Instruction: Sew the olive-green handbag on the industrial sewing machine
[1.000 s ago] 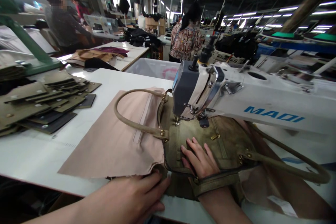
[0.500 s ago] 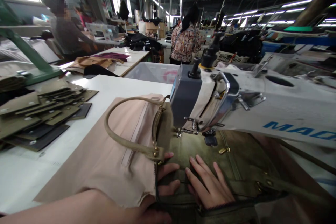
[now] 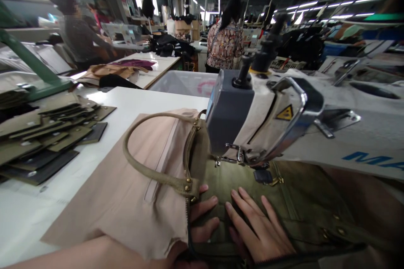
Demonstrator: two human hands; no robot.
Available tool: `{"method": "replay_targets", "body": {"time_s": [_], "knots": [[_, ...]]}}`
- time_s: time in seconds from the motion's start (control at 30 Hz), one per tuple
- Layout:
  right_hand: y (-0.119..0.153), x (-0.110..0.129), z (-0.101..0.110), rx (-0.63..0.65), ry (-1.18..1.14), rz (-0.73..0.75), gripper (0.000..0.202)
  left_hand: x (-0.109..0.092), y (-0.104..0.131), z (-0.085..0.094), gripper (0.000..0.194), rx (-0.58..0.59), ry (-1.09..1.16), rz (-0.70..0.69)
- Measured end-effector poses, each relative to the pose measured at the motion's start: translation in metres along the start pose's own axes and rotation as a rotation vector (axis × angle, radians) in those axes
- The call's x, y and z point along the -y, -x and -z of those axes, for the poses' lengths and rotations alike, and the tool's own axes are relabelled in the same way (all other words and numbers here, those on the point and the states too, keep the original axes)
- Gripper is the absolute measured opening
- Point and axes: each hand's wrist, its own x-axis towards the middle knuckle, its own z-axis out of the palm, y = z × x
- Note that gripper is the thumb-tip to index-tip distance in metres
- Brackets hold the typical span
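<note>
I see a white table (image 3: 132, 98) carrying the bag (image 3: 164, 185), with stacked panels (image 3: 47, 134) lying at its left.

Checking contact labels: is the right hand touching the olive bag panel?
Touching. The head view shows the right hand lying flat, fingers spread, on the olive bag panel below the sewing machine head.

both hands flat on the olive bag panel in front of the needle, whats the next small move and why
Probably ease the olive panel a little further under the presser foot. The left hand and right hand lie flat on it just short of the foot, with the zipper edge lined up between them.
</note>
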Motion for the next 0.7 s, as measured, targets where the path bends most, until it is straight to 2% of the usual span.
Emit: {"method": "replay_targets", "body": {"time_s": [0.17,0.33,0.43,0.53,0.6,0.7], "knots": [[-0.015,-0.016,-0.001,0.07,0.081,0.047,0.034,0.024,-0.005,-0.008,0.063,-0.001,0.015,-0.064],[-0.03,-0.047,-0.014,0.08,0.178,0.275,0.033,0.044,-0.018,-0.014,0.063,-0.03,0.065,-0.067],[-0.039,-0.063,-0.027,0.081,0.15,0.29,0.033,0.05,-0.029,-0.005,0.056,-0.074,0.065,-0.12],[-0.049,-0.069,-0.034,0.067,0.125,0.284,0.032,0.054,-0.043,0.013,0.048,-0.057,-0.019,-0.173],[-0.053,-0.068,-0.03,0.052,0.122,0.266,0.033,0.054,-0.051,0.022,0.045,-0.023,-0.074,-0.16],[-0.052,-0.054,-0.006,0.052,0.123,0.224,0.03,0.053,-0.054,0.023,0.043,-0.049,-0.09,-0.129]]}}
